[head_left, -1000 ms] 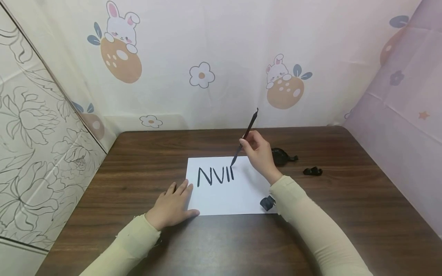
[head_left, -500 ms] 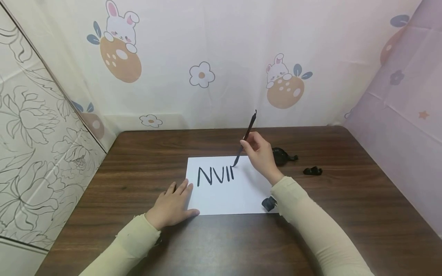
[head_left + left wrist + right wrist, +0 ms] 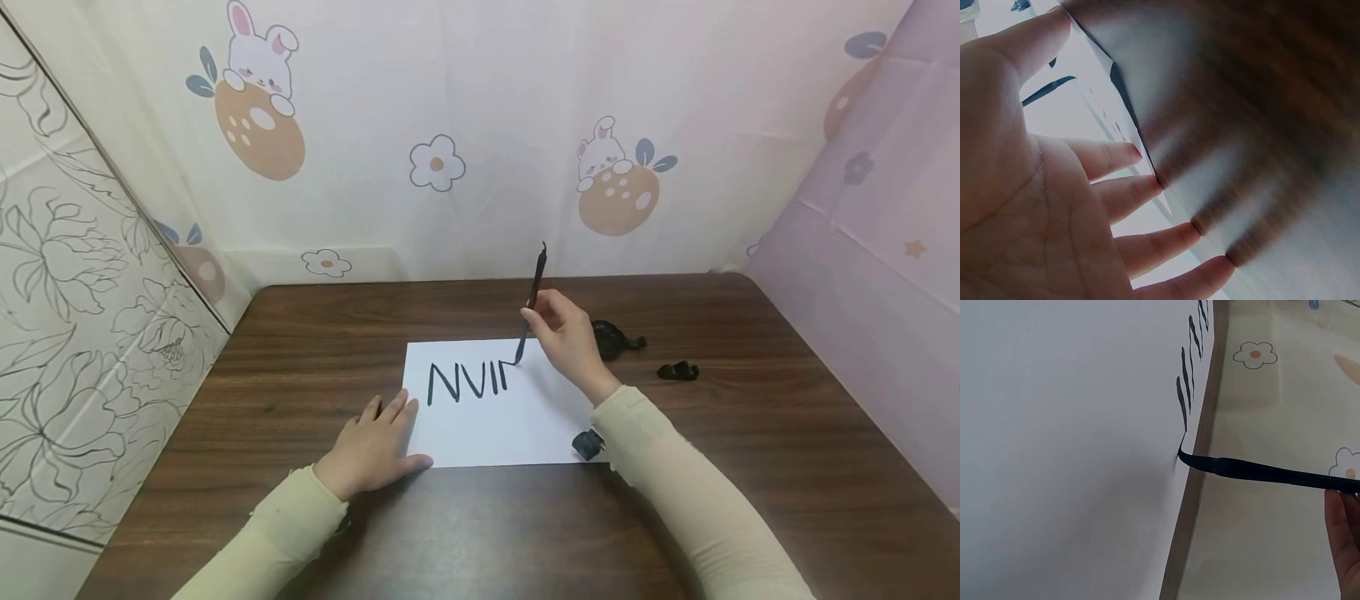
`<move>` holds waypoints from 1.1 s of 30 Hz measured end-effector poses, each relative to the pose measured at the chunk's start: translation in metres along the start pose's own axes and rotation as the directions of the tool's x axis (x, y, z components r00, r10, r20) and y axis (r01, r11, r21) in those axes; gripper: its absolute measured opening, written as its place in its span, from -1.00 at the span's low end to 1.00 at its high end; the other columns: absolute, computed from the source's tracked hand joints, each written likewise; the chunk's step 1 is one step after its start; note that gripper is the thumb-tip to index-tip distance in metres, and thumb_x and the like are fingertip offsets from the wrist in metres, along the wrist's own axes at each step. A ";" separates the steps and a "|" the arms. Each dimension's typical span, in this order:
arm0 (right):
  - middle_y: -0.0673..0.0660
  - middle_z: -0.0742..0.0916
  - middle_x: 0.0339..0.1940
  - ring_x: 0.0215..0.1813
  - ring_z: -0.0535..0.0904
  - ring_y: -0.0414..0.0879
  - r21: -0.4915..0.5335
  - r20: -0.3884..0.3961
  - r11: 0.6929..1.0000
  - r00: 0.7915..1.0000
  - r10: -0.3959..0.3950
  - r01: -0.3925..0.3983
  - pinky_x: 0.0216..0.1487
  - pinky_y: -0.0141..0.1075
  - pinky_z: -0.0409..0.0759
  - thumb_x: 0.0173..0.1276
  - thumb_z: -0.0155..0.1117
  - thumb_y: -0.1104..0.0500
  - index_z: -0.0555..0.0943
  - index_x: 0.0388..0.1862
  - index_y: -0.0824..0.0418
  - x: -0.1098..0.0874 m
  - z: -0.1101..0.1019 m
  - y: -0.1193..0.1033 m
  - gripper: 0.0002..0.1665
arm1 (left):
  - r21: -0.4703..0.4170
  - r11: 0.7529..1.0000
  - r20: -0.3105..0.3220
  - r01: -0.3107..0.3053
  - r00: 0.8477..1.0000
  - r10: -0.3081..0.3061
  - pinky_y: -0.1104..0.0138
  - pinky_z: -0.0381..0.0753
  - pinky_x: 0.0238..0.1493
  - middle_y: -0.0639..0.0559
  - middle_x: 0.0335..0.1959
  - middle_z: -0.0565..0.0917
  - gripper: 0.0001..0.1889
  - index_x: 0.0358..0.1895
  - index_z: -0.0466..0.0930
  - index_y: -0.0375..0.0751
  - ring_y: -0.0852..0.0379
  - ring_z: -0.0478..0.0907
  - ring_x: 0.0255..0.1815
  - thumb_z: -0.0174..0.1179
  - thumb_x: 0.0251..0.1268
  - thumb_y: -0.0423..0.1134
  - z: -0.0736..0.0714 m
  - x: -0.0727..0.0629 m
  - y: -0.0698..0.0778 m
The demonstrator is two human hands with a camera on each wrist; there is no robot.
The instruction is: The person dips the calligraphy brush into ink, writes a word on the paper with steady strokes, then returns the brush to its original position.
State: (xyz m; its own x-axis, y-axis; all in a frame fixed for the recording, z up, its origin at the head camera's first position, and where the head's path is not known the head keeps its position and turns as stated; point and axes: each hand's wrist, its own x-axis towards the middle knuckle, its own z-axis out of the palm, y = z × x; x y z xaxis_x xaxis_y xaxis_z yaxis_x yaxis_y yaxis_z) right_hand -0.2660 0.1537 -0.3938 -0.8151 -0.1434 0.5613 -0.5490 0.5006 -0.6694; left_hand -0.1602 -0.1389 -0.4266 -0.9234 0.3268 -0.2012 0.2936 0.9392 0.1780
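My right hand (image 3: pixel 566 333) pinches a dark ink brush (image 3: pixel 532 292) by its handle, tilted slightly with its top leaning away to the right. In the right wrist view the bent brush tip (image 3: pixel 1186 456) touches the white paper (image 3: pixel 1072 425), at the end of a thin fresh stroke. Black strokes (image 3: pixel 467 382) reading like "NVI" plus a further letter part run along the paper's upper half. My left hand (image 3: pixel 371 446) rests with spread, straight fingers on the left edge of the sheet; in the left wrist view two fingertips (image 3: pixel 1159 182) lie at that edge.
Behind the right hand sits a black round dish (image 3: pixel 611 340) with a spout-like end. A small black brush rest (image 3: pixel 678 371) lies to its right. A dark block (image 3: pixel 587 444) shows by the right sleeve over the paper's lower corner. Patterned cloth (image 3: pixel 480 208) hangs behind the brown table (image 3: pixel 480 533).
The brush tip has moved a little right across the paper, drawing a short line from the top of the last upright stroke. The brush has become more upright. My left hand stays put.
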 end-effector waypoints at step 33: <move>0.10 0.71 -0.24 -0.23 0.65 -0.12 -0.048 0.113 0.997 0.992 -0.061 0.067 -0.20 -0.26 0.67 0.36 0.31 0.23 0.61 -0.05 0.24 -0.012 0.006 -0.022 -0.79 | 0.008 1.000 0.006 -0.002 1.000 0.002 -0.32 0.27 0.29 -0.15 0.58 0.12 -0.06 0.52 0.15 -0.18 -0.44 0.10 0.50 0.18 0.21 0.32 0.001 0.001 -0.001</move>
State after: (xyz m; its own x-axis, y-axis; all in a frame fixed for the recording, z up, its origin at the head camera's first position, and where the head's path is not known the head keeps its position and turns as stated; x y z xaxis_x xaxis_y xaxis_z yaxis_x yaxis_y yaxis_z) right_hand -0.2456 0.1387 -0.3886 -0.7958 -0.2695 0.5423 -0.5927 0.5304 -0.6061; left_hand -0.1608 -0.1393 -0.4282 -0.9215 0.3289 -0.2064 0.2972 0.9395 0.1704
